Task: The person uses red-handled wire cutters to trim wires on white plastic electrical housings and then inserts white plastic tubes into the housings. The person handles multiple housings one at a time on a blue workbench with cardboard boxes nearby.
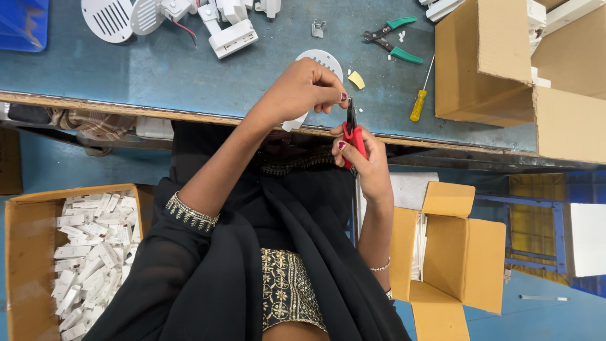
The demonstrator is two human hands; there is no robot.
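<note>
Two hands work here: the left hand (302, 88) and the right hand (366, 161). One pair of red-handled cutters (353, 136), one pair of green-handled pliers (390, 39), one yellow-handled screwdriver (420, 101). Three brown cardboard boxes: one full of small white plastic parts (25, 265), one open (464, 252), one large (486, 69). Two round white slotted plastic discs (107, 17).

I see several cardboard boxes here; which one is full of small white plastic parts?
The open cardboard box at the lower left, beside the person's left sleeve. The box at lower right shows only a few white pieces at its edge.
</note>
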